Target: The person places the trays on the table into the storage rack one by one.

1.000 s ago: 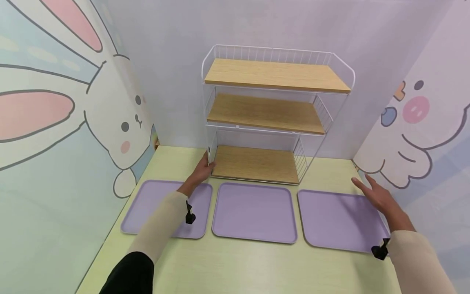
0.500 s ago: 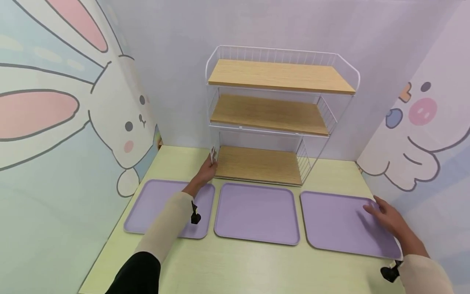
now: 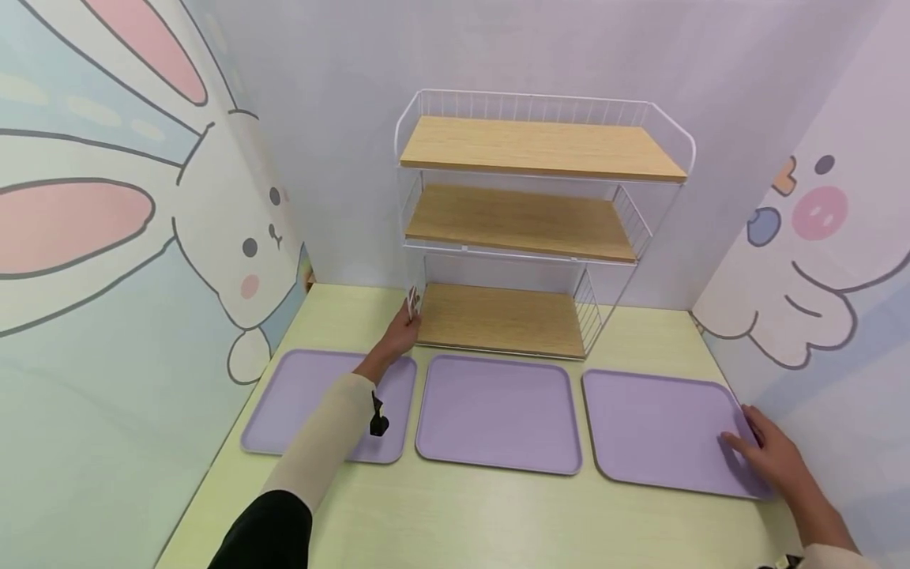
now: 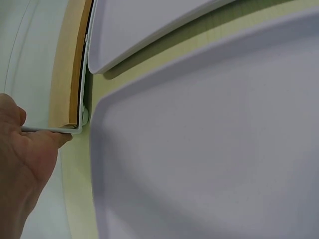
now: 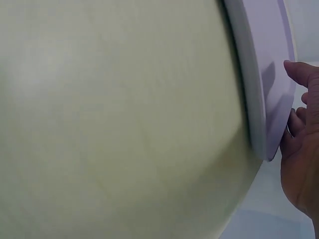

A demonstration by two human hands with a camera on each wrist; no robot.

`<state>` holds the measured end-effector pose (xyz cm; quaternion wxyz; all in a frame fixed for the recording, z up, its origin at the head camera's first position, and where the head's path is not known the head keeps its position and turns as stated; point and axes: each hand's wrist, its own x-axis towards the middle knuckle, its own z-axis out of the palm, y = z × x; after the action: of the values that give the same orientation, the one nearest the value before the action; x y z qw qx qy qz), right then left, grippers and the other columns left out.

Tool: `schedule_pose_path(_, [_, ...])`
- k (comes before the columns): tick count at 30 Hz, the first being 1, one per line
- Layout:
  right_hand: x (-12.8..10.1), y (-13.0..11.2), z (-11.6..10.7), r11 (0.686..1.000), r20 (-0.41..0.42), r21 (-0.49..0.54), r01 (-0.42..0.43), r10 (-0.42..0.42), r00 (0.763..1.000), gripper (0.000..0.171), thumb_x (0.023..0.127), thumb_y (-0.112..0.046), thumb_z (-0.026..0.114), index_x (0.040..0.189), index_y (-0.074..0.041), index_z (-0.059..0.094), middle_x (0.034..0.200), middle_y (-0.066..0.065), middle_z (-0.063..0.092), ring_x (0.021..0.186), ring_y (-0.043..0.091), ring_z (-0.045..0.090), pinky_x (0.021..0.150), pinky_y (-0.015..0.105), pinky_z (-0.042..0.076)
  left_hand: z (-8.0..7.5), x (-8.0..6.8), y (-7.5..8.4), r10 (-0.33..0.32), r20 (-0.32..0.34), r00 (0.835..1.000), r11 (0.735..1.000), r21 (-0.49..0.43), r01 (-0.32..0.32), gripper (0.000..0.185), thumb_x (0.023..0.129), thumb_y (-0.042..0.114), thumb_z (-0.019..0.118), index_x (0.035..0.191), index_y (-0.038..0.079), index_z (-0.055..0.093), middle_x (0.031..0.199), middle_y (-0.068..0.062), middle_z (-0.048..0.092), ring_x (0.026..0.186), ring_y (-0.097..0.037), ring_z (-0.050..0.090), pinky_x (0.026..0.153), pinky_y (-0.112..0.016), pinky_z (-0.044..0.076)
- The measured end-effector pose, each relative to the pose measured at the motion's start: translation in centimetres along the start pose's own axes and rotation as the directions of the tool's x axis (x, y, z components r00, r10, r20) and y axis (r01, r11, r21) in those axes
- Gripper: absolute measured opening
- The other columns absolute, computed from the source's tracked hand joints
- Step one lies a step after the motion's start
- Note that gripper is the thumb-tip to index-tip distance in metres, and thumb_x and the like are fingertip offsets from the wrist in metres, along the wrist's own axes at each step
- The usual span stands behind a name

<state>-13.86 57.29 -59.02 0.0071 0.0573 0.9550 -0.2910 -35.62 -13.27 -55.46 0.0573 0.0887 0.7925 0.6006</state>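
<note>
A three-tier rack (image 3: pixel 543 146) with white wire sides and wooden boards stands against the back wall. My left hand (image 3: pixel 398 332) grips the lower left side of its frame. In the left wrist view, the thumb and fingers of my left hand (image 4: pixel 25 154) close round the white frame edge (image 4: pixel 47 130) beside the bottom board (image 4: pixel 70 74). At the far right, my right hand (image 3: pixel 775 458) is at the outer edge of the right purple tray (image 3: pixel 661 427). In the right wrist view, its thumb (image 5: pixel 299 72) reaches over the tray's rim while the fingers are at the outer side.
A middle purple tray (image 3: pixel 498 415) and a left purple tray (image 3: pixel 306 387) lie in front of the rack on the pale table (image 3: pixel 498 521). My left forearm passes over the left tray. Walls printed with a rabbit (image 3: pixel 235 213) and another cartoon animal (image 3: pixel 817 261) enclose both sides.
My right hand has come down and toward me, from above the right tray's far corner to its outer edge. My left hand stays on the rack's side. The view has shifted slightly.
</note>
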Motion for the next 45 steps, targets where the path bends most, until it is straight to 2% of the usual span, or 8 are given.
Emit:
schedule_pose_path(13, [-2.9,1.0,3.7,0.995,-0.247,-0.065,0.082,-0.096,0.964,0.059,0.115,-0.012,0.042,0.157,0.029,0.033,0.176,0.046,0.017,0.163,0.07,0.017,0.144,0.041,-0.006,0.1,0.0,-0.4,-0.003,-0.009,1.0,1.0,-0.004,0.003,0.068,0.122,0.012,0.033,0.182,0.006,0.002,0.188,-0.028,0.013,0.175,-0.048,0.014,0.144,-0.06,0.014])
schedule_pose_path(26, [-1.7,-1.9,3.6,0.999,-0.317,0.003,-0.053,0.051,0.947,0.044,0.11,0.001,0.038,0.14,0.031,0.049,0.151,0.052,0.044,0.141,0.071,0.042,0.122,0.08,0.034,0.0,0.1,-0.8,-0.024,-0.007,1.0,1.0,0.015,0.024,0.069,0.122,0.015,0.034,0.183,0.01,0.002,0.189,-0.024,0.013,0.176,-0.046,0.015,0.144,-0.059,0.016])
schedule_pose_path(30, [-1.2,-2.6,2.3,0.986,-0.242,0.036,-0.165,0.169,0.956,0.052,0.114,-0.009,0.032,0.153,0.024,0.041,0.142,0.053,0.048,0.128,0.068,0.048,0.103,0.077,0.043,0.0,0.0,-0.5,-0.036,-0.011,0.999,0.999,0.023,0.036,0.068,0.122,0.018,0.034,0.183,0.012,0.003,0.189,-0.024,0.015,0.175,-0.046,0.018,0.143,-0.06,0.018])
schedule_pose_path(33, [-0.8,-2.9,1.1,0.975,-0.165,0.068,-0.212,0.22,0.961,0.058,0.117,-0.021,0.03,0.161,0.016,0.036,0.15,0.052,0.048,0.13,0.068,0.053,0.089,0.051,0.052,-0.1,-0.1,-0.4,-0.031,-0.016,0.999,0.999,0.013,0.031,0.069,0.123,0.021,0.035,0.183,0.011,0.003,0.188,-0.025,0.016,0.175,-0.047,0.018,0.143,-0.06,0.018])
schedule_pose_path(36, [-0.7,-2.3,0.7,0.967,-0.14,0.162,-0.197,0.22,0.965,0.055,0.118,-0.029,0.04,0.158,0.01,0.047,0.144,0.044,0.063,0.106,0.025,0.076,0.076,0.024,0.046,-0.1,-0.2,-0.4,-0.031,-0.022,0.999,1.0,0.004,0.031,0.068,0.123,0.021,0.035,0.183,0.009,0.004,0.188,-0.025,0.016,0.175,-0.047,0.018,0.143,-0.061,0.017])
schedule_pose_path(40, [-0.9,-0.9,0.4,0.905,-0.034,0.332,-0.265,0.293,0.956,0.045,0.115,-0.043,0.061,0.157,-0.028,0.06,0.114,0.004,0.076,0.08,-0.016,0.056,0.069,0.018,0.055,0.0,-0.2,-0.3,-0.04,-0.012,0.999,0.999,0.003,0.04,0.068,0.123,0.018,0.034,0.183,0.009,0.003,0.189,-0.024,0.015,0.175,-0.047,0.017,0.144,-0.06,0.017])
schedule_pose_path(42, [-0.7,-0.5,0.1,0.868,0.078,0.368,-0.334,0.329,0.941,0.067,0.112,-0.052,0.067,0.171,-0.051,0.037,0.125,0.005,0.072,0.083,-0.008,0.063,0.072,0.023,0.06,0.1,-0.1,-0.4,-0.045,-0.007,0.999,0.999,0.0,0.045,0.068,0.123,0.016,0.033,0.183,0.011,0.001,0.189,-0.024,0.013,0.175,-0.046,0.017,0.144,-0.059,0.016])
schedule_pose_path(45, [-0.4,-0.3,-0.2,0.847,0.236,0.355,-0.396,0.329,0.915,0.104,0.11,-0.059,0.067,0.18,-0.034,-0.006,0.172,0.046,0.029,0.089,-0.009,0.063,0.078,0.023,0.062,0.2,-0.1,-0.3,-0.047,-0.005,0.999,0.999,-0.001,0.047,0.068,0.123,0.016,0.033,0.183,0.011,0.0,0.189,-0.024,0.013,0.176,-0.046,0.017,0.144,-0.059,0.016])
